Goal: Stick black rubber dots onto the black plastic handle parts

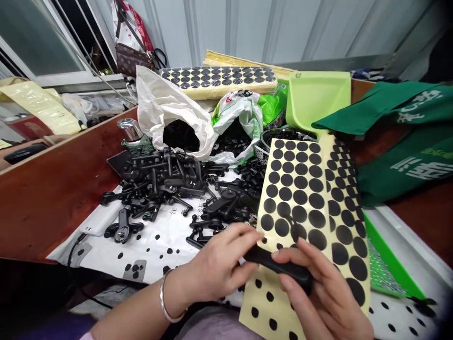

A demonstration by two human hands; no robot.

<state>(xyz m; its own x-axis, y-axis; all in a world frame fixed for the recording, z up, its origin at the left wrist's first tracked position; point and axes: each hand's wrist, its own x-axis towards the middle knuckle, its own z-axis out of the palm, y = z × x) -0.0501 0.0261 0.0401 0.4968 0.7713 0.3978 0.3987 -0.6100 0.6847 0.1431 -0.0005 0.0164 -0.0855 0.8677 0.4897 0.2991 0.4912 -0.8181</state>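
Observation:
In front of me a long black plastic part (279, 265) is held level between both hands. My left hand (222, 262), with a silver bangle at its wrist, pinches the left end between thumb and fingers. My right hand (329, 295) grips the right end, thumb below and fingers above. Just under the part lies a pale yellow sheet of round black stickers (273, 190); its lower area shows small dark spots where big dots are gone. A second sticker sheet (348, 236) lies against its right side. The underside of the held part is hidden.
Loose black plastic parts (166, 182) are heaped on the white covering (166, 250). Behind stand a white bag (152, 99) and a green-white bag (253, 115) of black pieces. A lime-green dustpan-like scoop (318, 97), green cloth bag (406, 137) and green tray (385, 264) are right.

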